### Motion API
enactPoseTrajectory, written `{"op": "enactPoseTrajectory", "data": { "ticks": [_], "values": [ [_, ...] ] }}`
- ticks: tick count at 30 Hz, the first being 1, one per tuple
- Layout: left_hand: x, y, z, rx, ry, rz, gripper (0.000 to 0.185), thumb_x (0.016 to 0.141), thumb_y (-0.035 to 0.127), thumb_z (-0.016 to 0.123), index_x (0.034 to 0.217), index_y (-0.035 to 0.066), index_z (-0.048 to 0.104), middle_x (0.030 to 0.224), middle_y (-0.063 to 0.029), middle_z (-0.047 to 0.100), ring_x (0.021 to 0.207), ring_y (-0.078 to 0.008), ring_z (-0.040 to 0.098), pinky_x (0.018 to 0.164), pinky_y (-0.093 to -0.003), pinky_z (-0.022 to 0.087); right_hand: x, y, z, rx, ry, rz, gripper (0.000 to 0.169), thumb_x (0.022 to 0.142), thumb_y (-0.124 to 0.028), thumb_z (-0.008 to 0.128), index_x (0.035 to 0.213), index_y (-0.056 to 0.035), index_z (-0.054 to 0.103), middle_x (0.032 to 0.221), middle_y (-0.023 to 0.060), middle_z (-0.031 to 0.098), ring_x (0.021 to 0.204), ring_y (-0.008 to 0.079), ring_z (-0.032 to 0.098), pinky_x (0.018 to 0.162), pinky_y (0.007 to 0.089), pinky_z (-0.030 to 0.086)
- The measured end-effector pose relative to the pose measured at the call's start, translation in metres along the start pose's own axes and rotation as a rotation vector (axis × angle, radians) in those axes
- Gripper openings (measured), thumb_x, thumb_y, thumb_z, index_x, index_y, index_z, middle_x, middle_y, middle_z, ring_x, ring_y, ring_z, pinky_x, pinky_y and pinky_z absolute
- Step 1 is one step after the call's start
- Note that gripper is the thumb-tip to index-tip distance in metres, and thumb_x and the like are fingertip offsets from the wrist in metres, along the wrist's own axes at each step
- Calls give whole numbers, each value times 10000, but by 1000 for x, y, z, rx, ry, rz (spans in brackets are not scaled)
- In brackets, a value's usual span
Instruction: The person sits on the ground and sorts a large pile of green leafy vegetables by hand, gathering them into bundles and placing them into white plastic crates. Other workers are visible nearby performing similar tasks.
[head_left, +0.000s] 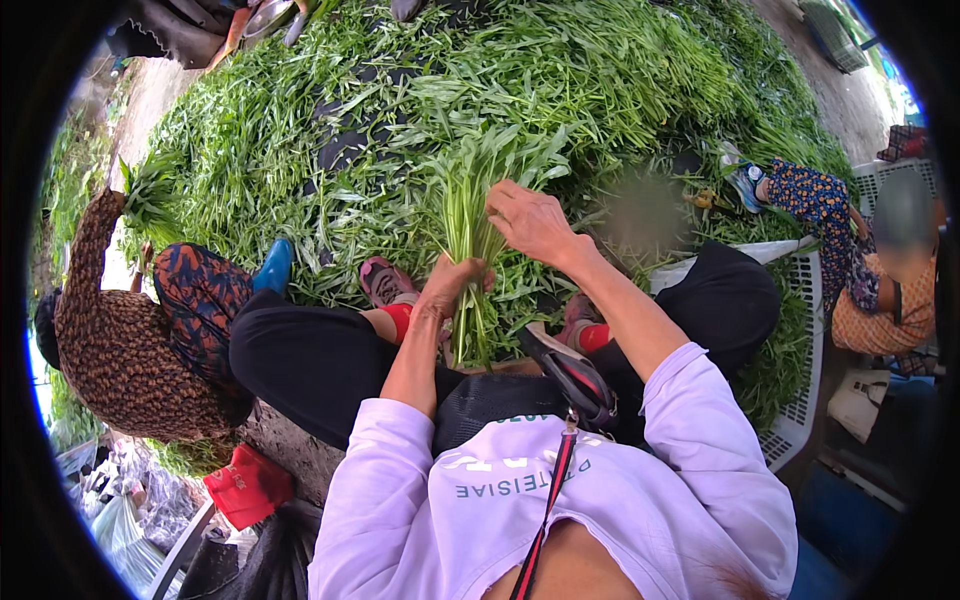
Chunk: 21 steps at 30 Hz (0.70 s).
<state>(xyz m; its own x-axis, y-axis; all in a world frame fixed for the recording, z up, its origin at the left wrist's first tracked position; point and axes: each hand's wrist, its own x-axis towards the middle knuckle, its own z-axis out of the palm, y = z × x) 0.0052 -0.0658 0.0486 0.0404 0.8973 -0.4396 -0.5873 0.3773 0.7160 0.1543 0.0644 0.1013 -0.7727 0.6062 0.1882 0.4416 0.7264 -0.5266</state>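
My left hand is closed around the lower stems of an upright bunch of long-leaved greens, which look like water spinach. The cut stem ends hang below my fist, between my legs. My right hand is at the right side of the bunch, just under the leaves, with its fingers bent. Whether a stem or leaf is pinched in those fingers is hidden. Loose greens lie in a thick heap on dark sheeting in front of me.
A white perforated plastic crate holding greens stands by my right knee. At left a person in a patterned top holds up some greens. Another person sits at right. A black waist bag lies at my lap.
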Motion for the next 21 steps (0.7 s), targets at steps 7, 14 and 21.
{"op": "enactPoseTrajectory", "data": {
  "ticks": [7, 14, 21],
  "values": [
    [-2, 4, -1, 152, -1, -13, 214, 813, 101, 593, 1000, 12, 540, 728, -106, 613, 591, -183, 578, 572, -306, 507, 5, 0, 4, 14, -6, 106, 191, 909, -233, 585, 1006, -74, 628, 917, 100, 642, 832, 337, 638, 714, 431, 510],
    [1, 5, -3, 254, 24, -20, 255, 843, 117, 579, 1065, -6, 556, 774, -90, 640, 591, -150, 569, 550, -280, 489, 11, 9, 6, -84, -251, 253, 324, 845, -323, 658, 1006, -43, 632, 852, 173, 687, 831, 378, 662, 727, 474, 522],
    [4, 4, -9, 386, -42, 22, 362, 868, 113, 574, 1210, -5, 587, 923, -61, 666, 648, -116, 575, 558, -270, 489, 26, 25, 7, 218, -376, 382, 438, 768, -353, 682, 1053, -26, 621, 906, 196, 689, 870, 374, 663, 787, 443, 521]
  ]
}}
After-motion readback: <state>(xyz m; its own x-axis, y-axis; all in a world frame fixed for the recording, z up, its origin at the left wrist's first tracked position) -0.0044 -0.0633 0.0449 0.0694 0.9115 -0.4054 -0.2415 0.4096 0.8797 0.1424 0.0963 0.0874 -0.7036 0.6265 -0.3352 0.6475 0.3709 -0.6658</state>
